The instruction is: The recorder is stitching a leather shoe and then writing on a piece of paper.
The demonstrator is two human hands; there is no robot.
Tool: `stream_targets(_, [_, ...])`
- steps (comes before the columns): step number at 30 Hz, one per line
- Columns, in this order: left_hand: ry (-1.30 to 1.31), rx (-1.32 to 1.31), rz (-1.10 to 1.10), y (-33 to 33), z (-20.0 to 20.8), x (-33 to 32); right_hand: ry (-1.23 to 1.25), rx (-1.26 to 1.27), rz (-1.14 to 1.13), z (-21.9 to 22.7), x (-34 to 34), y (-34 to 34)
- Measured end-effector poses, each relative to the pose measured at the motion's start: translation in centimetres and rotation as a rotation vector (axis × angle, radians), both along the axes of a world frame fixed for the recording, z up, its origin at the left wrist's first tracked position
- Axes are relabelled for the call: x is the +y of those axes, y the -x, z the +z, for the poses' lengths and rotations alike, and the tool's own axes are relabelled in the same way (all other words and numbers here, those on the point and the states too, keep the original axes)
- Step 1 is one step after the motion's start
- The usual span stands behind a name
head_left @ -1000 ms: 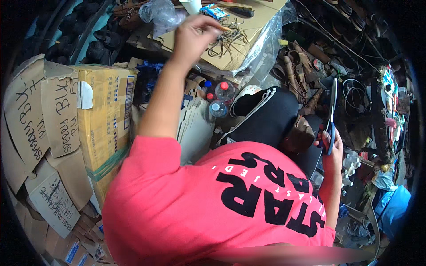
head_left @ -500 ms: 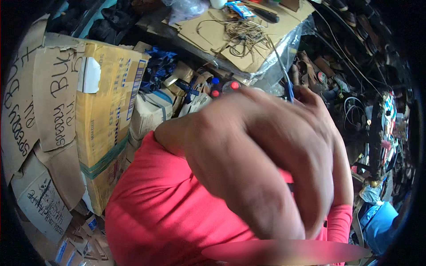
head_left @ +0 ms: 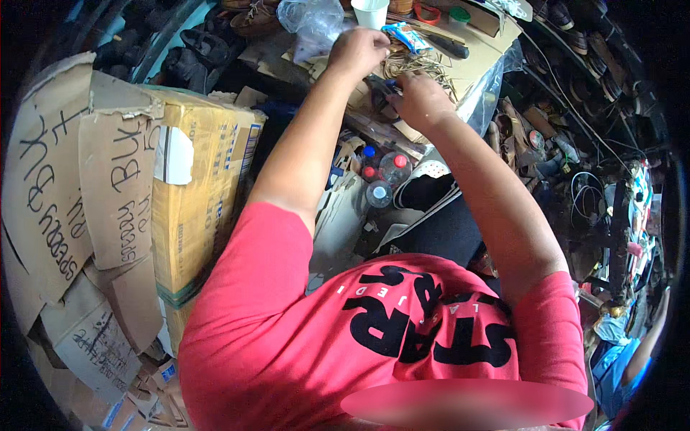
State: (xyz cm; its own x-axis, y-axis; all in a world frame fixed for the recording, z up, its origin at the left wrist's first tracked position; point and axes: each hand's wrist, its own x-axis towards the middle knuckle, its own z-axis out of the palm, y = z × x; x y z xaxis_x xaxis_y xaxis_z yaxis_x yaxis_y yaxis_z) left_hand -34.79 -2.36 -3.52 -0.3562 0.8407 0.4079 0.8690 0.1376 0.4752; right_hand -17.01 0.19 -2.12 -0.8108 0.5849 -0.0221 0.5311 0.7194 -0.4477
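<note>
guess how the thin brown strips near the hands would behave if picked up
The thin brown strips look curved and looped, so they are probably flexible. Being so thin, they should be light. Lying across one another, they may snag together.

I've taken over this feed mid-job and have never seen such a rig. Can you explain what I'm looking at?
There is no machine: a person works bare-handed. All pictures come from one fisheye camera on the person's head, looking down, so straight edges bend. A cardboard-covered surface bears a heap of thin brown strips, a blue packet, a white cup and a dark-handled tool. The left hand is next to the packet; I can't tell whether it holds anything. The right hand is at a dark-and-blue object, possibly scissors, but its grip is partly hidden.
</note>
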Motion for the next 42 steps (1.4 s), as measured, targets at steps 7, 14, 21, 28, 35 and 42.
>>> stream_targets(7, [0.119,0.271,0.026,0.5,-2.6,3.3,-0.131,0.263,0.079,-0.8,-0.4,-2.3])
stream_targets(14, [-0.047,0.362,-0.016,0.3,-1.9,1.0,0.083,0.329,0.088,-0.3,-1.5,-10.0])
stream_targets(21, [-0.315,0.069,-0.007,-5.8,2.1,-7.5,0.165,0.346,-0.153,-0.9,-1.5,-20.6])
stream_targets(28, [-0.576,-0.483,-0.985,-21.5,10.6,-13.8,0.296,-0.097,-0.398,-3.5,-1.7,-32.8])
stream_targets(35, [-0.439,-0.855,-1.505,-27.4,14.7,-15.9,0.415,-0.13,-0.559,-1.7,-6.3,-33.1])
stream_targets(42, [-0.273,-0.928,-1.538,-30.8,15.9,-17.3,0.53,0.192,-0.656,-4.0,-7.2,-36.9])
